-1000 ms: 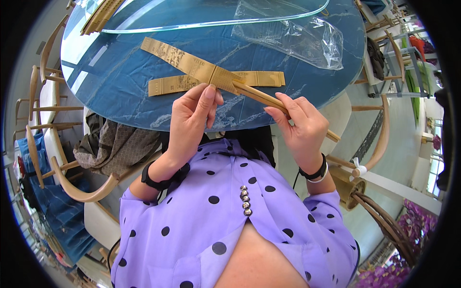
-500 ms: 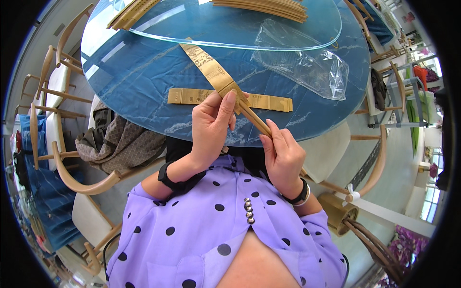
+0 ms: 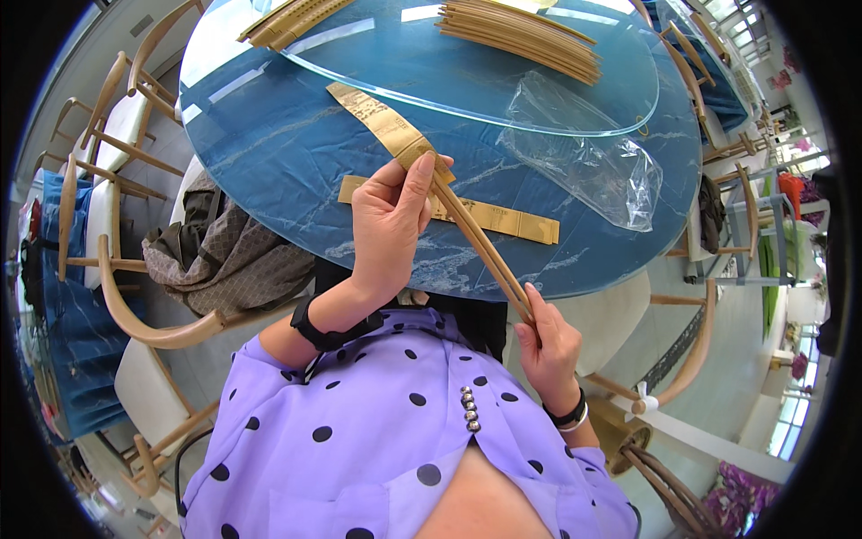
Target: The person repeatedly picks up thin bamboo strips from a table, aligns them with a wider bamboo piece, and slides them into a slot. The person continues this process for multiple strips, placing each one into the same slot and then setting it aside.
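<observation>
Chopsticks (image 3: 480,247), a wooden pair, run diagonally btwn both hands above the blue surface (image 3: 269,153). Left hand (image 3: 391,220) grip pinches the upper end where the gold paper sleeve (image 3: 382,121) slips on; right hand (image 3: 543,346) grip closed round the lower end. One more gold sleeve (image 3: 498,218) lies flat, one clear plastic bag (image 3: 584,153) nearby. Two stacks at far rim, cut off, count unclear.

Right hand (image 3: 548,346) hides the chopsticks' (image 3: 480,247) lower end.
</observation>
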The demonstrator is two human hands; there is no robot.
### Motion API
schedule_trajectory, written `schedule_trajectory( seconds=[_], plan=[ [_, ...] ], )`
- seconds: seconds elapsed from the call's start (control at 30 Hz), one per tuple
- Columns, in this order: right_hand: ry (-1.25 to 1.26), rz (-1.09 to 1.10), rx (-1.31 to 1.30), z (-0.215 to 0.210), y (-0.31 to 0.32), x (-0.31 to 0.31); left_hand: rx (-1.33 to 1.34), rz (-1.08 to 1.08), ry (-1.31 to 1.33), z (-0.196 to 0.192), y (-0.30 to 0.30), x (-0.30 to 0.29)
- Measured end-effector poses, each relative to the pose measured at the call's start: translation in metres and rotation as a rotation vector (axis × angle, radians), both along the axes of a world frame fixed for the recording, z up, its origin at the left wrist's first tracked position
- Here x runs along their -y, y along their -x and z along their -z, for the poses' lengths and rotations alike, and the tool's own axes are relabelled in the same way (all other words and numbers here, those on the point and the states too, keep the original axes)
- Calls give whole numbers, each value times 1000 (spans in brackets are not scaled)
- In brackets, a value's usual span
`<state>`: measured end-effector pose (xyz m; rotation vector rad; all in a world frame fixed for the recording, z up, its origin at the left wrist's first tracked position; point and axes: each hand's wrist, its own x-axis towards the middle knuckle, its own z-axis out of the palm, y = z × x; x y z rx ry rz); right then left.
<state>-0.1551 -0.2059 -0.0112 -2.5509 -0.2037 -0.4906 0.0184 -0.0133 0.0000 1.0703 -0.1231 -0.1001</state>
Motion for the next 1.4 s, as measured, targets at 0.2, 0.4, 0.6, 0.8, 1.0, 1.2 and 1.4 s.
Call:
schedule_trajectory(
  seconds=[0.2,0.4,0.6,0.8,1.0,1.2,1.4],
  plan=[
    [103,63,194,9,8,-2,-72,56,33,13,9,6],
    [70,90,133,6,3,-9,-133,82,6,17,8,5],
    [-83,121,-6,0,5,-10,-249,154,118,23,-1,1],
    [12,87,-12,-7,10,-6,-245,149,50,22,4,4],
    [28,100,-39,-10,15,1,-346,376,7,25,7,2],
    [24,94,-65,-47,19,12,-292,359,-47,2,14,-4],
    [-55,59,-107,-46,18,12,-220,205,51,13,10,2]
  ],
)
